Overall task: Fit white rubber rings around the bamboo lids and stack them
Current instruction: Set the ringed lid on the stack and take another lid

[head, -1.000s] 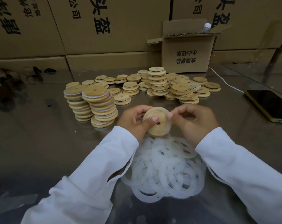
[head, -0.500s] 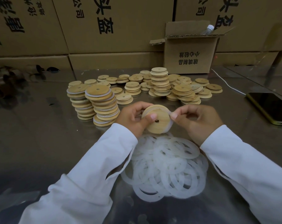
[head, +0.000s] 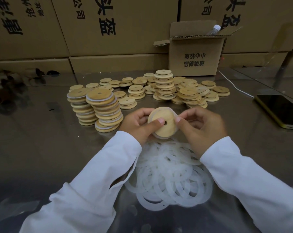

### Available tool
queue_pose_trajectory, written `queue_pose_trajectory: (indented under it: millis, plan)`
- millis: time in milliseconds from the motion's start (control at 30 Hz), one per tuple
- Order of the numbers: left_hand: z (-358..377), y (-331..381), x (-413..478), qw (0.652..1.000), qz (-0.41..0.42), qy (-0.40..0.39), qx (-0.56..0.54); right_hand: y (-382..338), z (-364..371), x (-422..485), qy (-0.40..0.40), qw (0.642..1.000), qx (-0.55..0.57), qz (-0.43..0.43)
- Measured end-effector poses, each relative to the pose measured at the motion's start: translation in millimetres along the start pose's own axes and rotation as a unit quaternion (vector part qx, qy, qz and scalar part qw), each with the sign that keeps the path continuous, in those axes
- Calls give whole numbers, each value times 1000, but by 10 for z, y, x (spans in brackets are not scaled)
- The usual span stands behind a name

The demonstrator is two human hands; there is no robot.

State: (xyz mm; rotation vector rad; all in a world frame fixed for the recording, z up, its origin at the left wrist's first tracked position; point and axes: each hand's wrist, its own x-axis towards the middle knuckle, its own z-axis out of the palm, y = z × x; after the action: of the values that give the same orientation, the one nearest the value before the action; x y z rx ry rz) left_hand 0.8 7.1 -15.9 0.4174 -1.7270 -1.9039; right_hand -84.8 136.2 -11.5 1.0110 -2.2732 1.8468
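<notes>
A round bamboo lid (head: 166,127) with a small centre hole is held upright between both hands above the table. My left hand (head: 139,125) grips its left edge, thumb across the face. My right hand (head: 201,126) pinches the white rubber ring (head: 176,116) at the lid's right rim. Below the hands lies a heap of loose white rings (head: 169,179). Two tall stacks of ringed lids (head: 102,110) stand at the left. Several bare lids (head: 176,89) lie in low piles behind.
An open small cardboard box (head: 196,56) with a bottle in it stands at the back, in front of a wall of big cartons (head: 108,26). A phone (head: 280,110) with a white cable (head: 234,86) lies at the right on the shiny metal table (head: 41,148).
The lid has stayed between the hands; the right fingers have worked along the ring at its rim. The camera has shifted slightly.
</notes>
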Motion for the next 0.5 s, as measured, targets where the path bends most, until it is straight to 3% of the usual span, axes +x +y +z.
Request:
queue_pose_trajectory:
  millis: [200,500]
  plan:
    - [-20,-31,5,991,42,-13,125,-16,0,-7,-27,999,-23,-5]
    - [-44,8,-6,983,80,-32,159,-13,-25,46,-34,997,60,45]
